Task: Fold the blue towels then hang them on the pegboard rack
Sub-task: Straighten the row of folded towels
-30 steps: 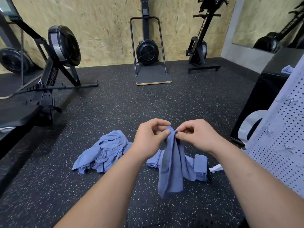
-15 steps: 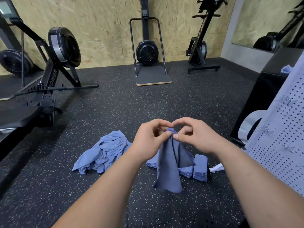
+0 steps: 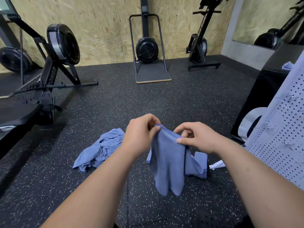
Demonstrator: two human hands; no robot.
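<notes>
Your left hand (image 3: 141, 134) and right hand (image 3: 197, 138) pinch towel (image 3: 167, 162) top edge, left of pegboard (image 3: 283, 129); spread corners level before folding.

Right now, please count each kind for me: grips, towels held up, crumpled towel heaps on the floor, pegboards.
Grips: 2, left grip, right grip
Held towel: 1
Crumpled heap: 1
Pegboard: 1
Total: 5

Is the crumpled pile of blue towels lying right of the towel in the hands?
No, the crumpled pile lies on the floor left of the held towel, which the left hand and right hand both pinch.
</notes>
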